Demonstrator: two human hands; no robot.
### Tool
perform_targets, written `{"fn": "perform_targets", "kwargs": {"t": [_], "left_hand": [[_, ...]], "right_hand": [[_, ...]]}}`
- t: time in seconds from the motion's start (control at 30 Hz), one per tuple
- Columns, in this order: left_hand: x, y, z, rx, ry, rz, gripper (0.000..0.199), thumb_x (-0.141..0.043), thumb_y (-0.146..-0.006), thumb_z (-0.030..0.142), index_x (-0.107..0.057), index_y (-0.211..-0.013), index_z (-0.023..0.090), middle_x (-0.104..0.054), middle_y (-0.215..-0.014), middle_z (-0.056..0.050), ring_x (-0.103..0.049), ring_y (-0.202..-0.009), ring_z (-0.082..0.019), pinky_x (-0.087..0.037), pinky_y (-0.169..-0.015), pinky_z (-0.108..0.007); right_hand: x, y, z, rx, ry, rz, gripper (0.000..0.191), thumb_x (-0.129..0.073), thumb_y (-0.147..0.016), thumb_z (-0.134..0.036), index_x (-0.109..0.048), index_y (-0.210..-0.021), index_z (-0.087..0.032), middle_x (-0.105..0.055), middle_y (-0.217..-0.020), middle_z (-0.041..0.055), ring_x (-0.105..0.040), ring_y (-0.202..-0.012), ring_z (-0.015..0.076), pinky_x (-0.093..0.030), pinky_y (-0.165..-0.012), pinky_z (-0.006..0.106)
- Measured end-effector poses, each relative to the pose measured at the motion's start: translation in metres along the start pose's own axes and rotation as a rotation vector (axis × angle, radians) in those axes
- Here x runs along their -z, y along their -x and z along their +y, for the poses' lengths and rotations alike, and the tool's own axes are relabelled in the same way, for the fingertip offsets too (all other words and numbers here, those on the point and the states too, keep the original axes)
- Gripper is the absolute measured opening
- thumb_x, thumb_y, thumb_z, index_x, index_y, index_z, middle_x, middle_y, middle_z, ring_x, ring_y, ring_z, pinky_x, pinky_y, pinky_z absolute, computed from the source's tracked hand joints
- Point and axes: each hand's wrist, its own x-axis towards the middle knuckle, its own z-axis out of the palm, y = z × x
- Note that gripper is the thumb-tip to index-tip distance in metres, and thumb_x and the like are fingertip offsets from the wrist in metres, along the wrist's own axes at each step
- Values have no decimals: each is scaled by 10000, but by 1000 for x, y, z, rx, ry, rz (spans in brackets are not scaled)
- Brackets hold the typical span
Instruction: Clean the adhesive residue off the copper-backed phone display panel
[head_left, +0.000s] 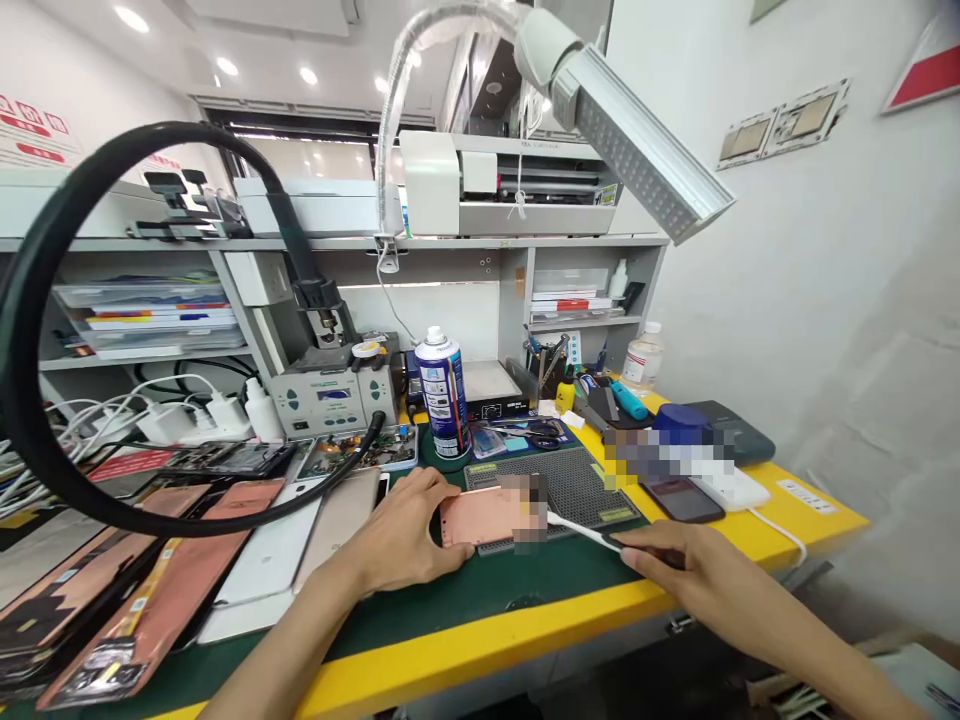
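My left hand (405,530) grips the left end of a copper-coloured phone screen panel (481,516), thumb at the near edge and fingers at the far edge. The panel lies over a grey perforated mat (581,478) on the green bench top. My right hand (694,565) is closed around the dark handle of a toothbrush (581,527) with a white neck. The brush points left, and its head is at the panel's right end, where a blurred patch hides the bristles and any contact.
A blue spray can (442,395) stands behind the panel. A thick black hose (22,420) loops across the left from the rework station (330,395). More copper-backed panels (187,560) and tablets lie left. A phone (682,500) sits right, and a lamp (637,130) hangs overhead.
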Motion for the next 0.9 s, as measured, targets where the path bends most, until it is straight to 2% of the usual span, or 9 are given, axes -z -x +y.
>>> {"fn": "perform_targets", "kwargs": {"t": [0.2,0.27,0.4,0.5,0.6,0.73,0.9], "left_hand": [[-1,2,-1,-5,-3,20,608,-676,-794,534,-628,-1263,151,-608,-1141,-98,-567,-1071,-305,-457,-951,-410],[-1,2,-2,-4,-1,26,622,-672,-791,553,-629,-1266,154,-610,-1139,-98,-570,-1069,-305,-463,-944,-409],[-1,3,-2,-2,10,30,624,-667,-788,578,-635,-1259,170,-614,-1125,-91,-573,-1062,-305,-473,-921,-404],[-1,2,-2,-4,16,25,606,-673,-782,561,-640,-1246,172,-616,-1113,-90,-574,-1056,-307,-469,-922,-406],[1,2,-1,2,14,18,613,-670,-782,554,-634,-1260,173,-615,-1112,-94,-575,-1054,-313,-475,-904,-407],[3,2,1,14,7,10,585,-677,-785,553,-641,-1237,184,-609,-1103,-95,-572,-1039,-312,-486,-874,-413],[1,3,2,39,11,-16,565,-655,-826,555,-609,-1271,210,-589,-1151,-91,-552,-1067,-310,-474,-914,-433]], "right_hand": [[-5,-13,-14,45,57,78,353,-518,-961,-346,-794,-1148,-228,-783,-1179,75,-722,-1079,335,-557,-915,419],[-5,-11,-16,53,65,82,352,-517,-962,-351,-802,-1126,-226,-784,-1176,78,-727,-1064,332,-566,-888,403],[-1,1,-12,49,57,38,346,-519,-966,-396,-817,-1076,-258,-814,-1085,43,-768,-887,284,-602,-729,338],[0,1,-9,42,59,50,352,-516,-969,-392,-811,-1096,-248,-812,-1093,50,-767,-936,292,-609,-778,348],[-4,-10,-10,47,109,93,356,-519,-961,-376,-806,-1112,-230,-799,-1133,75,-747,-1023,324,-597,-854,391],[-8,-24,-10,38,126,100,383,-507,-963,-390,-793,-1141,-207,-796,-1135,96,-736,-1049,345,-576,-908,446],[-13,-27,4,28,66,99,392,-516,-965,-452,-792,-1144,-237,-797,-1139,76,-749,-1016,311,-619,-816,385]]}}
